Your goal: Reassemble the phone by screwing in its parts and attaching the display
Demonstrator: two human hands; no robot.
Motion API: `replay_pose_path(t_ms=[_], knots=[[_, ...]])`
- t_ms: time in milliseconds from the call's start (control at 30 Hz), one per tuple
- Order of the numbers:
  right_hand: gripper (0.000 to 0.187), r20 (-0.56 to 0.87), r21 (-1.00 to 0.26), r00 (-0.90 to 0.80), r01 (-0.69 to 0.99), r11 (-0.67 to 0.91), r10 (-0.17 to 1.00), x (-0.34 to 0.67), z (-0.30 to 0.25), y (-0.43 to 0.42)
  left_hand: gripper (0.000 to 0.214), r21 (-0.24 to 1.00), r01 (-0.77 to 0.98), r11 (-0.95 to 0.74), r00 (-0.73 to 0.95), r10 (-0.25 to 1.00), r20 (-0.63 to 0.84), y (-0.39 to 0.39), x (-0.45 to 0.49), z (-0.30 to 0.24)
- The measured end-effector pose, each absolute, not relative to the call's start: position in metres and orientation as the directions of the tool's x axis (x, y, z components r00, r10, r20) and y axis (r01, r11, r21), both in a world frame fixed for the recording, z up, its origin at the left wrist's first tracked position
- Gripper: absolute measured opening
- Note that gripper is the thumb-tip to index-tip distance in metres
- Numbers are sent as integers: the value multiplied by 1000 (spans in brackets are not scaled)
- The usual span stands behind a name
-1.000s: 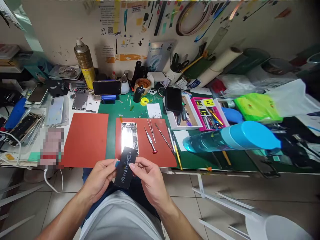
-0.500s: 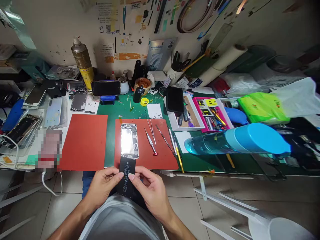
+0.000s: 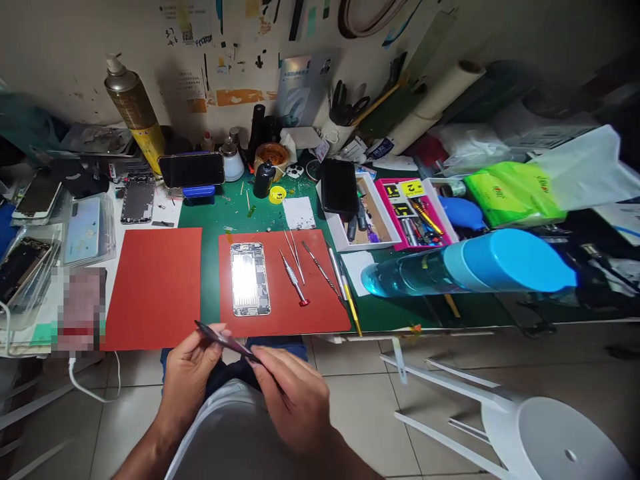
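Note:
A thin black phone battery (image 3: 226,340) is held edge-on over my lap, between both hands. My left hand (image 3: 187,377) pinches its left end and my right hand (image 3: 293,397) grips its right end with curled fingers. Just beyond, an opened phone housing (image 3: 249,279) lies face up on the right red mat (image 3: 320,310) near the desk's front edge. A red-tipped screwdriver (image 3: 294,280), tweezers (image 3: 292,248) and a metal pick (image 3: 317,267) lie to the right of the housing on that mat.
A second red mat (image 3: 155,287) lies to the left, a blue water bottle (image 3: 465,270) on its side to the right. Tool trays (image 3: 400,217), a spray can (image 3: 133,107), a phone on a stand (image 3: 191,170) and spare phones crowd the desk. A white stool (image 3: 545,447) stands lower right.
The battery has turned from face-up to edge-on and come lower toward my lap. Both hands moved down with it. The camera has tilted down and left.

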State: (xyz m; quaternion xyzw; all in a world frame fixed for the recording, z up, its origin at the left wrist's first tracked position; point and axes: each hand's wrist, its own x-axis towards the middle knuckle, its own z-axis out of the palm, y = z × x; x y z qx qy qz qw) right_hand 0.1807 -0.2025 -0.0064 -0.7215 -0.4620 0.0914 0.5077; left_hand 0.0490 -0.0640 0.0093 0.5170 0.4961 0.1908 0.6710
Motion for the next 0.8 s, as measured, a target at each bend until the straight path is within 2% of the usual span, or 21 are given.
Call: replay_pose_path(t_ms=[67,133,200,400,500,633,800], knots=[[44,556,-623,439,782,3,706,188,-11,-205,36,868,202,453,439,751,-494,-62,50,15],[55,634,-497,341,867,28,694,194,-17,-207,32,849,147,507,448,731,-514,-61,50,20],[58,657,-436,287,899,41,697,196,-24,-209,30,824,91,559,466,707,-532,-61,50,25],[52,675,-383,250,923,41,694,189,-43,-219,52,761,-13,649,477,673,-566,-62,49,30],[46,689,-369,238,928,48,684,186,-51,-220,46,772,45,634,457,674,-580,-65,49,29],[47,705,-379,288,925,1,648,184,-48,-208,46,783,164,600,403,683,-609,-68,49,30],[40,695,-290,223,957,-18,683,193,-33,-203,45,779,185,599,412,673,-614,-73,50,33]])
